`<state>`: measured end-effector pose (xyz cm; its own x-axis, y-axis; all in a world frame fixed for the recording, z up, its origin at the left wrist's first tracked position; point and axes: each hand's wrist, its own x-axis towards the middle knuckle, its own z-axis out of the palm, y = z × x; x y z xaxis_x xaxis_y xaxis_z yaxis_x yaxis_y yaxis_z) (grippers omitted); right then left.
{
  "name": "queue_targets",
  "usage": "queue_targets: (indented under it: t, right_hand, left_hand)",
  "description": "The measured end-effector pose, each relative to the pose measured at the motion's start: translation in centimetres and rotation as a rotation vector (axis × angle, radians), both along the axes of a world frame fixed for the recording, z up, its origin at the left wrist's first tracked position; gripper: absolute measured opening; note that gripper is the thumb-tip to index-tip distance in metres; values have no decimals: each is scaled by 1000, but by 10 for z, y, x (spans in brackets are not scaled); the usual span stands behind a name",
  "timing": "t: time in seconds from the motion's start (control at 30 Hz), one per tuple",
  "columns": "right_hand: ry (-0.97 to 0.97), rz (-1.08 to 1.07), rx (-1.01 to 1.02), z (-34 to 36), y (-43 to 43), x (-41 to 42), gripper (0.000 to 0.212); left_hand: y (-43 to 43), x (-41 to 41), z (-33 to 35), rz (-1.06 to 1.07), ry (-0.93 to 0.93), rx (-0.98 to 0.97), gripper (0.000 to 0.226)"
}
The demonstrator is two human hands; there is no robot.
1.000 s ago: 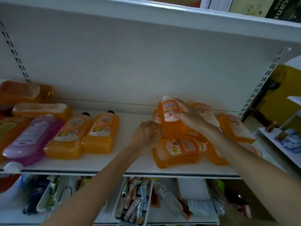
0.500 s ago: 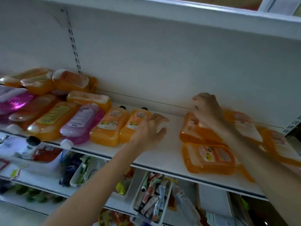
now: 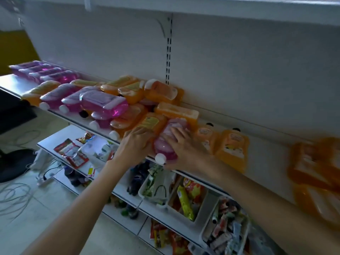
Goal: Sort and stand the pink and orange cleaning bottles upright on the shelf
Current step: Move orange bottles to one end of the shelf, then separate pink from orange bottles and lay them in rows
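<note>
Pink and orange cleaning bottles lie flat in a mixed heap on the white shelf point(image 3: 73, 120). My right hand point(image 3: 185, 151) grips a pink bottle point(image 3: 162, 146) lying with its white cap point(image 3: 160, 158) over the shelf's front edge. Just to its left, my left hand point(image 3: 133, 146) curls over the near end of an orange bottle with a yellow label point(image 3: 150, 123). Two orange bottles point(image 3: 232, 148) lie side by side right of my hands. More pink bottles point(image 3: 104, 102) are stacked at the left, and a blurred orange pile point(image 3: 312, 172) sits at the far right.
The shelf's back panel and a slotted upright point(image 3: 168, 57) rise behind the bottles, with another shelf overhead. Below are shelves with white trays of snacks point(image 3: 185, 197) and packets point(image 3: 73, 153). Cables point(image 3: 14, 196) and a black round base point(image 3: 12, 164) lie on the floor at left.
The view has swung left. Both hands left the orange pile on the right and moved to the mixed heap; my right hand now holds a pink bottle, my left an orange one.
</note>
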<state>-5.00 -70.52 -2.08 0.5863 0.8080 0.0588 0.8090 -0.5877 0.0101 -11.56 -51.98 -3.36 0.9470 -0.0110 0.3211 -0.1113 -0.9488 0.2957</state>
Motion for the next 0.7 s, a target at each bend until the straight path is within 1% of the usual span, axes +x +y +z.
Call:
queue_targets:
  t: [0.07,0.13,0.17,0.23,0.3,0.33,0.37,0.4,0.43,0.47,0.5,0.53,0.6,0.7]
  right_hand:
    - [19,-35,-94,0,6,2,102]
    - [-11,-63,-105,1,9,2,101]
    - [-48,-67,-88,1,11,1,97]
    - [-106,-54,-51,1,13,1,81]
    - [-92,-34,-11,4,13,1,71]
    - [-55,-40,52,8,12,3,72]
    - [5,-66,162,16,11,3,72]
    - [119,-113,320,25,11,3,67]
    - [258,-150,526,37,12,3,54]
    - [389,-175,738,47,12,5,37]
    - [478,-213,894,57,12,9,23]
    - [507,-242,970,66,12,13,17]
    - [511,-246,1002,78,15,16,21]
    - [645,-220,1100,90,33,11,13]
  left_hand:
    - [10,1,-4,-24,-15,37,41]
    - [10,4,-4,-8,-31,64,44]
    - [9,6,-4,0,-39,80,44]
    - [10,8,-5,-17,-40,102,45]
    - [17,10,-5,-70,-63,83,51]
    - [21,10,-5,-98,-73,58,56]
    - [25,9,-4,-124,-73,23,62]
    - [28,8,-2,-144,-70,-28,66]
    - [31,8,-1,-164,-75,-89,67]
    - [33,7,-1,-180,-83,-150,68]
    - [34,7,-2,-195,-91,-213,68]
    - [35,6,-2,-209,-95,-283,70]
    - [36,4,-1,-241,-107,-422,75]
    - [35,-3,11,-284,-95,-550,75]
